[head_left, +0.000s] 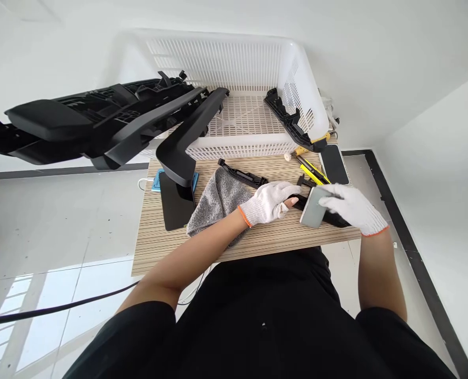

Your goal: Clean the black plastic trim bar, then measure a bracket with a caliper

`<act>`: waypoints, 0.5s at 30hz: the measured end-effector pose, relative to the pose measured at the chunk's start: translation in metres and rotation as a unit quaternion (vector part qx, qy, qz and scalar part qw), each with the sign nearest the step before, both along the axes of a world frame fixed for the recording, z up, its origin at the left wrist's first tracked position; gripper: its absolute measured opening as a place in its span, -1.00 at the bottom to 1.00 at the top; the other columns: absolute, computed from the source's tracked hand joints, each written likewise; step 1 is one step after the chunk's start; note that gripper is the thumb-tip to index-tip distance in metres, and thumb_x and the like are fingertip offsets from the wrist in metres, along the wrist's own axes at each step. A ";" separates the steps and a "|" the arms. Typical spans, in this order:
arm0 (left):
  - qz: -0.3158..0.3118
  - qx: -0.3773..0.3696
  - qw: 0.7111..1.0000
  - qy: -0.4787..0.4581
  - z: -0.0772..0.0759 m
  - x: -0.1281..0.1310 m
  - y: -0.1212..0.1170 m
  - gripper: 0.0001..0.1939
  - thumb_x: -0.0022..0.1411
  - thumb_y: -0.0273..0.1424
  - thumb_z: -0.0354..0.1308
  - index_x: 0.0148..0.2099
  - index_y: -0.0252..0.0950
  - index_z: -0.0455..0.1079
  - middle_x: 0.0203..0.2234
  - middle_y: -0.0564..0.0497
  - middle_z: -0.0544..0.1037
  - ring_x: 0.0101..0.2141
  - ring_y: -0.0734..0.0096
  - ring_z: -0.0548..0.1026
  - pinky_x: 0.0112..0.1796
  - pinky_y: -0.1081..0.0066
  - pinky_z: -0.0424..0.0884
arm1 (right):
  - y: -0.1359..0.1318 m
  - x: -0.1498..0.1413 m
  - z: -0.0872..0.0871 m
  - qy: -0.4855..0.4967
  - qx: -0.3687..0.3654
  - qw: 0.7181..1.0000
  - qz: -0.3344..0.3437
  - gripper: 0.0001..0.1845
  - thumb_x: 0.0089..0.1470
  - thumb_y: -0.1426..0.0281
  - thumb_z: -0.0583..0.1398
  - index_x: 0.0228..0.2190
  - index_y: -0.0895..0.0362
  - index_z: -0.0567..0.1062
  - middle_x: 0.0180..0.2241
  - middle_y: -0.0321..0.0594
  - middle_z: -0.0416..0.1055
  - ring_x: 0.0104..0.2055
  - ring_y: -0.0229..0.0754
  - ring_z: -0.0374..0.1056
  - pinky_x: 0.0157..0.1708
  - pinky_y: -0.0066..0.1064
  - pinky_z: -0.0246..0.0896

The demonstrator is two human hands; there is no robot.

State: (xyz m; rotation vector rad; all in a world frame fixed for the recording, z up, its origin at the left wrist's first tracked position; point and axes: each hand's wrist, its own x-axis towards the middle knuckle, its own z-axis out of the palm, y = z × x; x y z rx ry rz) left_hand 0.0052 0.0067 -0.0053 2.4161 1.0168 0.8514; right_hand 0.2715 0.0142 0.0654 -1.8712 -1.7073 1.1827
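Observation:
My left hand, in a white knit glove with an orange cuff, is closed on a black plastic trim piece lying across the table. The thumb tip is bare. In my gloved right hand, a flat grey-green pad, which looks like a sanding sponge, is gripped against the top of the trim piece. Another black length shows beyond my left hand; whether it belongs to the same piece is hidden. A grey cloth lies by my left wrist.
A white plastic basket stands behind, with several black trim parts sticking out leftward and one trim part at its right. A yellow utility knife, yellow-handled tool, phone and black tablet-like slab lie on the wooden table.

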 end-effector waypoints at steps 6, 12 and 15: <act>-0.001 0.001 1.000 -0.002 0.000 0.000 -0.001 -0.32 0.60 -0.01 -0.36 0.20 -0.31 0.47 -0.01 -0.18 0.64 -0.03 0.15 0.63 -0.06 0.24 0.54 | 0.003 0.004 -0.001 -0.029 0.037 0.999 -0.024 -0.39 0.11 0.18 0.34 0.18 0.06 0.59 -0.13 -0.19 0.64 -0.25 -0.15 0.53 -0.12 -0.24 0.51; 0.007 0.013 1.000 0.004 -0.003 0.000 0.000 -0.32 0.60 -0.01 -0.35 0.21 -0.32 0.46 0.00 -0.19 0.63 -0.05 0.16 0.63 -0.09 0.24 0.54 | 0.005 0.004 0.000 -0.023 0.051 0.998 0.004 -0.51 0.14 0.19 0.30 0.09 0.04 0.64 -0.02 -0.17 0.64 -0.08 -0.06 0.56 -0.06 -0.24 0.50; 0.007 0.027 1.000 0.000 -0.002 0.000 0.000 -0.32 0.60 -0.03 -0.34 0.18 -0.35 0.48 -0.04 -0.18 0.65 -0.08 0.16 0.64 -0.11 0.25 0.53 | 0.007 0.006 0.000 -0.033 -0.008 0.997 0.065 -0.48 0.12 0.18 0.33 0.10 0.04 0.64 -0.07 -0.16 0.65 -0.15 -0.07 0.57 -0.13 -0.27 0.51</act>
